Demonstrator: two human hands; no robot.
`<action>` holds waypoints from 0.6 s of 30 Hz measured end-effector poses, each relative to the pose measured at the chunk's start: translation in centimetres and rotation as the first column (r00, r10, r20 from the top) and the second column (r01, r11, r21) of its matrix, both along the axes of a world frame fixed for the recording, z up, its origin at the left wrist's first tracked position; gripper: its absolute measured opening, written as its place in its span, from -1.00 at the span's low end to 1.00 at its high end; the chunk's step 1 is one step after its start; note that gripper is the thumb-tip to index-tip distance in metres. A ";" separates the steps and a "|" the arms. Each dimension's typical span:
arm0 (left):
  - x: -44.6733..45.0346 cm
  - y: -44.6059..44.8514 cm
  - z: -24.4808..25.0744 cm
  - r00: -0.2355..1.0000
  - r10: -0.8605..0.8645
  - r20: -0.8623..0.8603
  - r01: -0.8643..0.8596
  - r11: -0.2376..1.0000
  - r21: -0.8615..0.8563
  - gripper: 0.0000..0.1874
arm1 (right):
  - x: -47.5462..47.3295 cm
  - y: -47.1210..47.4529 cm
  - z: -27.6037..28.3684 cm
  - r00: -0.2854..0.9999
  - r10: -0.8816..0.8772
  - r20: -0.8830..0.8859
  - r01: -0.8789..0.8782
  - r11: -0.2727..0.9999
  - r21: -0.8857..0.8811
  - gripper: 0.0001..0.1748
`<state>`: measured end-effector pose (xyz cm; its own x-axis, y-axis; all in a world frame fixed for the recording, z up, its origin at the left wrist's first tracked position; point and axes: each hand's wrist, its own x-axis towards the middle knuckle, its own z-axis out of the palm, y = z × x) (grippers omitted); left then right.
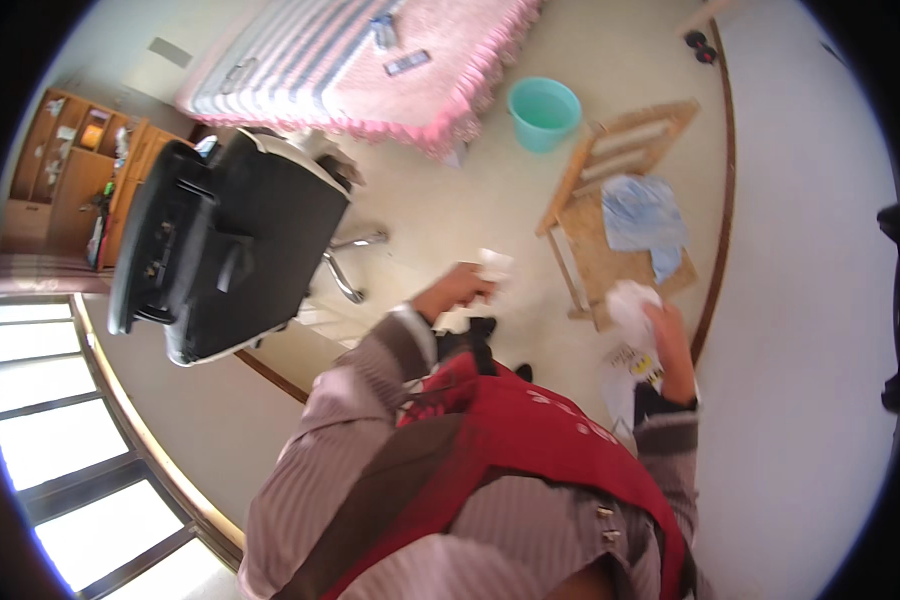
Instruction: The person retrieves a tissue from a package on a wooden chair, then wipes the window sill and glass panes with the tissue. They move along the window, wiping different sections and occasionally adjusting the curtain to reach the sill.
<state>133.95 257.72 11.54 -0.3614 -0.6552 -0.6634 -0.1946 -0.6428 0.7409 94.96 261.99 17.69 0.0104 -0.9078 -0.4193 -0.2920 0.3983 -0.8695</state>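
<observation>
My left hand point(459, 289) is shut on a small white crumpled piece point(496, 265), perhaps tissue or thin plastic; blur hides which. On the right, my right hand point(672, 341) grips a bunched white plastic bag point(633, 313). Below that hand hangs white plastic point(621, 381) printed with a yellow smiling face and writing; whether it is part of the same bag I cannot tell. Just beyond my right hand stands a wooden chair point(581, 244) with a light blue cloth point(643, 217) lying on its seat. A red apron point(532, 427) covers my front.
A turquoise plastic bucket point(544, 112) stands on the floor near a bed point(420, 97) with a pink ruffled cover. A remote control point(407, 63) lies on the bed. To the left is a black office chair point(270, 225). A small dumbbell point(700, 47) sits by the right wall point(802, 300).
</observation>
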 end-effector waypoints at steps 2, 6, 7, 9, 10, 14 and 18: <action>2.5 4.1 1.1 0.978 0.206 0.002 -0.206 0.978 0.040 -0.79 | 3.5 -1.1 2.1 0.976 -0.031 0.214 0.019 0.998 0.056 -0.66; 5.0 12.7 4.3 0.868 0.494 -0.049 -0.481 0.861 0.168 -0.83 | 10.7 -1.8 5.5 0.862 0.009 0.507 -0.106 0.981 0.163 -0.68; 5.3 14.5 5.2 0.837 0.541 -0.082 -0.522 0.835 0.175 -0.83 | 12.3 -1.5 6.2 0.840 0.026 0.541 -0.146 0.972 0.181 -0.68; 6.0 17.5 6.9 0.778 0.619 -0.107 -0.597 0.782 0.178 -0.84 | 15.7 -0.6 7.4 0.771 0.085 0.631 -0.237 0.958 0.161 -0.68; 6.2 18.8 7.6 0.731 0.670 -0.130 -0.646 0.740 0.188 -0.85 | 17.3 0.0 8.0 0.732 0.116 0.672 -0.301 0.939 0.167 -0.69; 6.9 22.5 9.3 0.621 0.738 -0.265 -0.709 0.673 0.213 -0.87 | 23.4 2.8 9.6 0.525 0.375 0.764 -0.639 0.767 0.062 -0.64; 9.2 26.1 9.5 0.464 0.780 -0.420 -0.767 0.591 0.250 -0.85 | 31.6 6.7 8.7 0.444 0.560 0.700 -0.824 0.563 0.072 -0.52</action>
<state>143.12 283.85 21.07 0.0407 -0.8060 -0.5906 0.7314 -0.3786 0.5671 126.60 268.72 26.41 0.9003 -0.2500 -0.3563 -0.1505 0.5893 -0.7938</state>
